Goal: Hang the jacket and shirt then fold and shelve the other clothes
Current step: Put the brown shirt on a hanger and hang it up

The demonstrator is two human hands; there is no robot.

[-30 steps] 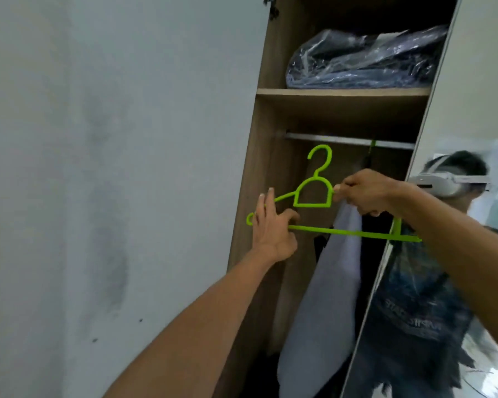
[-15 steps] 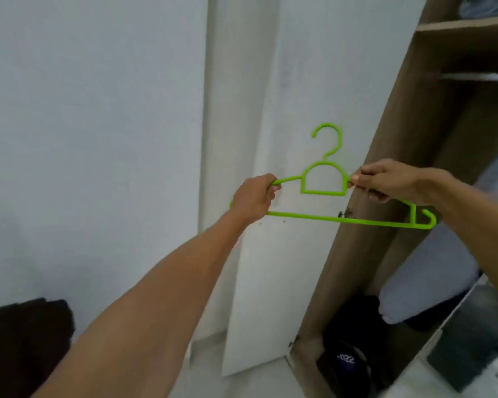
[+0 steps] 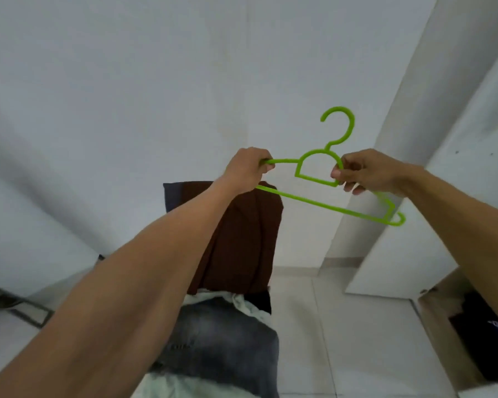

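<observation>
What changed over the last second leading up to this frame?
The left hand, which lay open against the green hanger, took hold of its left arm. Both hands carried it away from the wardrobe rail toward a brown garment and jeans. The right hand kept its grip beside the hook.

white wall (image 3: 127, 81) | tiled floor (image 3: 342, 334) | open white wardrobe door (image 3: 400, 268)
</observation>
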